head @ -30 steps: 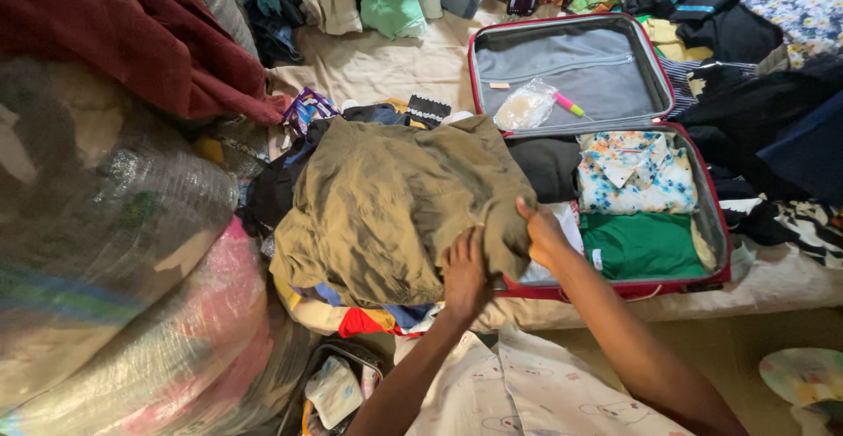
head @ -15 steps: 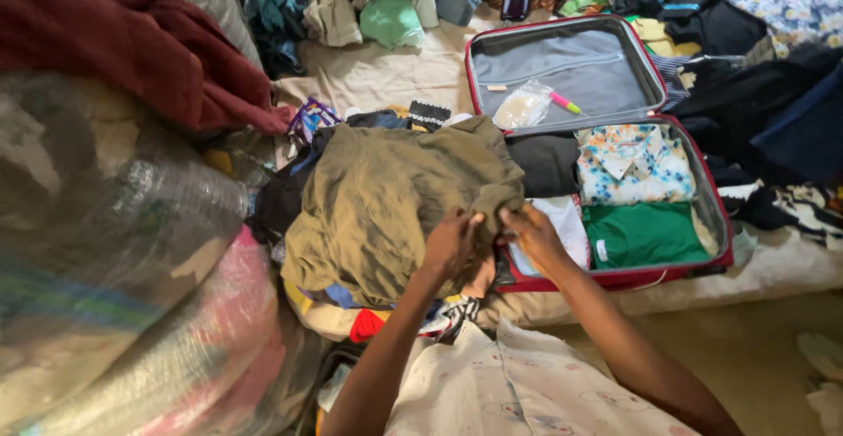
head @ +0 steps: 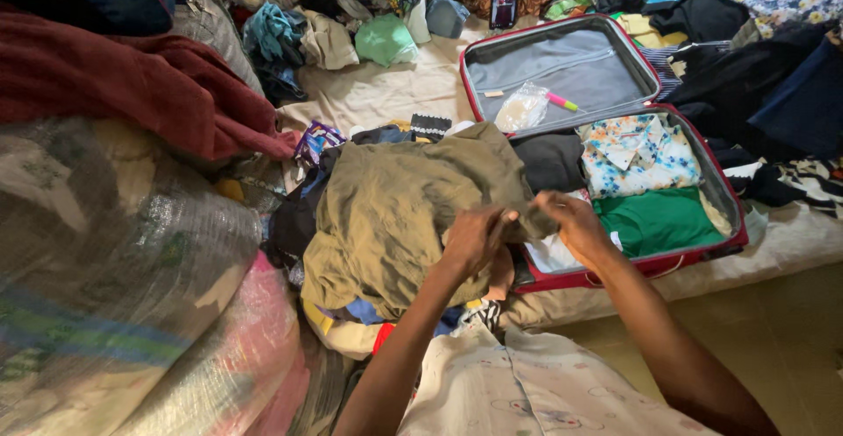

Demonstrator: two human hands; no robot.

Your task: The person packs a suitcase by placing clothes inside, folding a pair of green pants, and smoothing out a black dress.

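Your left hand (head: pixel 475 237) and right hand (head: pixel 575 223) pinch the olive garment (head: pixel 395 203) at the red suitcase's (head: pixel 654 265) front-left corner, wrists bent down.

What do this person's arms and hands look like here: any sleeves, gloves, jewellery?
Both forearms are bare to the elbow; no sleeves show. The left hand and right hand wear no gloves; no rings, watch or bracelets are visible. A pale printed garment covers the lap below.

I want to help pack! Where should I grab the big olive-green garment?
Probably the olive garment's corner nearest the suitcase, coming from that side. It bunches up free there, where the left hand and right hand already pinch it.
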